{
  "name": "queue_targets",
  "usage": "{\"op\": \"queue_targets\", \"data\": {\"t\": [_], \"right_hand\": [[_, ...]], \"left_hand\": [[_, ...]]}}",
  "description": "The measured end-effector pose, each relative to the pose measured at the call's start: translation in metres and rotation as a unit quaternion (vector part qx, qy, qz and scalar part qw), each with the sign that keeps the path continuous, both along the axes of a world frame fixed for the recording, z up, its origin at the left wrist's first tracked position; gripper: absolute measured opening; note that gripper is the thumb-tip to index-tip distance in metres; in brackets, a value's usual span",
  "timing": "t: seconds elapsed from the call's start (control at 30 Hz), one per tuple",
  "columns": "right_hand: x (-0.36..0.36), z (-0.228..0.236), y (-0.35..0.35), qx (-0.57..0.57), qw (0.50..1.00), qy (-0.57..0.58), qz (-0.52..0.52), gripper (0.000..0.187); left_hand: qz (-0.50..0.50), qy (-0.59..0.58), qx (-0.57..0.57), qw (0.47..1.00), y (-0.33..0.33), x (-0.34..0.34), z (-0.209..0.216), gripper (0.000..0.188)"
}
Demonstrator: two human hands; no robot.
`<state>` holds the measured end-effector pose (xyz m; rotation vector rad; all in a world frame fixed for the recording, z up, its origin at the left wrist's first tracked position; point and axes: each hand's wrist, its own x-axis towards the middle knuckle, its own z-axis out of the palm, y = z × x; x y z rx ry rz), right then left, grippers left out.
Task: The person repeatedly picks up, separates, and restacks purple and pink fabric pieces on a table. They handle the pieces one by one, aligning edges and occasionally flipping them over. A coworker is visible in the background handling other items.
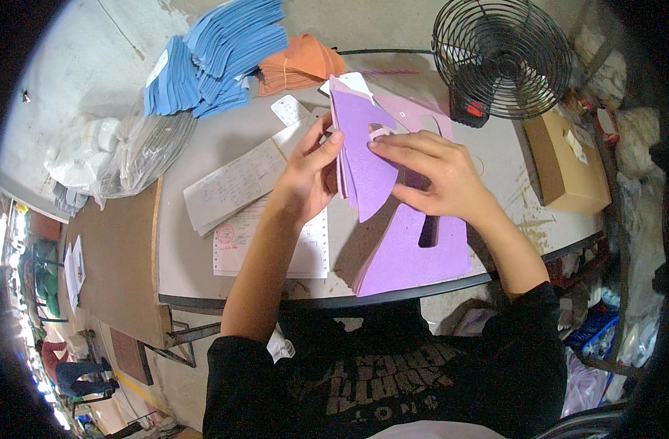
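Note:
Above the table I hold a thin stack of purple cut sheets (362, 135) upright and tilted, with several layers showing along its left edge. My left hand (312, 164) grips that left edge, thumb on the front and the other fingers behind. On the right side, the fingertips of my right hand (433, 168) press on the sheets beside a curved notch; its thumb is lower, near their edge. Beneath my hands lies a larger stack of purple cut pieces (418, 256) with a dark slot. Lighter pink-purple pieces (415, 110) lie behind it.
Blue cut pieces (228, 44) and a banded orange stack (301, 62) stand at the back left. Handwritten papers (236, 183) lie left of my hands. A black fan (503, 55) and a cardboard box (565, 164) are on the right; plastic bags (133, 150) on the left.

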<state>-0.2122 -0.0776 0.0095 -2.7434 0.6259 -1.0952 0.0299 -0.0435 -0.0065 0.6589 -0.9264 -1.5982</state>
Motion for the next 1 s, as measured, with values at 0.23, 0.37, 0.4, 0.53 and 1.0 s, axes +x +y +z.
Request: {"op": "queue_targets", "data": {"t": [0.23, 0.37, 0.4, 0.53, 1.0], "right_hand": [[-0.001, -0.004, -0.001, -0.004, 1.000, -0.009, 0.006, 0.056], [-0.001, -0.006, 0.000, -0.006, 1.000, -0.022, 0.010, 0.054], [0.001, -0.006, 0.000, -0.007, 1.000, -0.026, 0.007, 0.053], [0.003, -0.008, 0.001, -0.014, 0.999, -0.041, -0.005, 0.052], [-0.005, -0.009, -0.012, 0.092, 0.987, -0.133, -0.002, 0.018]], "left_hand": [[0.005, 0.003, -0.018, 1.000, 0.002, -0.009, -0.003, 0.065], [-0.004, -0.019, -0.025, 0.999, 0.004, -0.006, -0.001, 0.069], [0.007, -0.029, -0.021, 0.999, 0.005, -0.005, 0.000, 0.070], [-0.019, -0.022, -0.028, 0.999, 0.002, -0.006, -0.003, 0.066], [-0.058, -0.049, -0.017, 0.997, 0.000, 0.002, 0.001, 0.061]]}}
